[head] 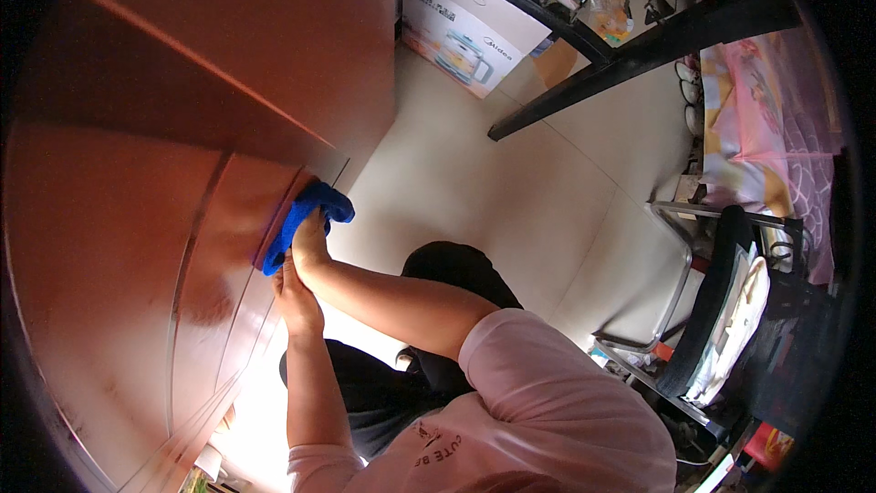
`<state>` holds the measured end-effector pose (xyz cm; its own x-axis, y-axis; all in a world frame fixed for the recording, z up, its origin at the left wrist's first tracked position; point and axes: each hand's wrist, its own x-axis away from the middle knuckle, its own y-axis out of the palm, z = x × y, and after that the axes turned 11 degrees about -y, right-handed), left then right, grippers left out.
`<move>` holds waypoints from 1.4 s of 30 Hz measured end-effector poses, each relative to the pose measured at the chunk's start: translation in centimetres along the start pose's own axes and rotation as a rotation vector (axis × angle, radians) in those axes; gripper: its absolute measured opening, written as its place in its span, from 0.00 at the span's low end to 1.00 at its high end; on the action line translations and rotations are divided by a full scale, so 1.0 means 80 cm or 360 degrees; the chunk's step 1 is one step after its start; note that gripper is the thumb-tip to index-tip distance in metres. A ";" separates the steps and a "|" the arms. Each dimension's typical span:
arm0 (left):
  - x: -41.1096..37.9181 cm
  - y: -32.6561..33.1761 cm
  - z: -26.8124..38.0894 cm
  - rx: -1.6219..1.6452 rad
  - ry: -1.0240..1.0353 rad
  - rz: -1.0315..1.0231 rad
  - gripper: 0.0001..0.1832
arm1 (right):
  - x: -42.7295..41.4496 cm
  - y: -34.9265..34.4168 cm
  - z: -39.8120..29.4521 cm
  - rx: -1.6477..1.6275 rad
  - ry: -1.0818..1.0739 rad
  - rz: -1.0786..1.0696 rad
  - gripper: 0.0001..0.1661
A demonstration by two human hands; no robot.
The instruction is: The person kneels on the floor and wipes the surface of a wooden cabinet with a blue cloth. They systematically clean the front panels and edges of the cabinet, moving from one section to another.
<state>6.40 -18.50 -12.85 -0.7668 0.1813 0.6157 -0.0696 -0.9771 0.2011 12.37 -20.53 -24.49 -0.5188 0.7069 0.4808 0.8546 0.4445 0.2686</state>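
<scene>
A blue cloth (pixel 301 222) is bunched against the lower edge of a glossy reddish-brown wooden panel (pixel 226 219). Over the cloth lies my right hand (pixel 311 239), holding it to the panel, with part of the cloth folded past the fingers towards the floor. My left hand (pixel 298 301) is just below, close beside the right wrist, its fingertips at the panel's edge and near the cloth's lower end. Whether those fingers grip anything is hidden. Grooves run along the panel, which has a shiny surface.
A kettle carton (pixel 472 27) stands on the tiled floor (pixel 479 171) beyond the panel, beside a black table leg (pixel 561 103). To the right are a metal-framed chair (pixel 684 274) with folded cloth on it, shoes (pixel 690 92) and a pink patterned bedspread (pixel 753 116). My bent knees are below.
</scene>
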 end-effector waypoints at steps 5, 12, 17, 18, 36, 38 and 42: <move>-0.013 -0.006 -0.008 0.0068 -0.0016 -0.0004 0.16 | -0.011 0.013 -0.005 -0.0387 0.0024 0.0252 0.30; -0.017 -0.007 -0.008 0.0030 0.0008 -0.0089 0.17 | -0.024 0.009 0.009 0.0121 -0.0198 0.0124 0.31; 0.018 0.014 -0.001 -0.0177 0.0130 0.0115 0.15 | -0.032 -0.004 -0.008 -0.0389 -0.0032 -0.0162 0.25; 0.025 0.017 -0.001 -0.0208 0.0200 0.0144 0.15 | -0.025 -0.007 -0.014 -0.0309 -0.0137 -0.0229 0.23; 0.058 0.024 0.016 0.0350 0.0268 -0.0155 0.32 | 0.061 -0.011 -0.165 0.0238 -0.1240 -0.0388 0.28; 0.047 0.014 0.020 0.0246 0.0202 -0.0055 0.32 | 0.063 -0.007 -0.156 0.0281 -0.1231 -0.0384 0.30; 0.041 0.016 0.024 0.0248 0.0130 0.0065 0.30 | 0.060 -0.005 -0.147 0.0298 -0.1244 -0.0392 0.35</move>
<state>5.04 -18.95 -9.09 -0.8166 0.1257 0.5633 0.0579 -0.9532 0.2967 9.85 -23.80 -12.46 -0.6159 0.7250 -0.3083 0.7326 0.6710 0.1143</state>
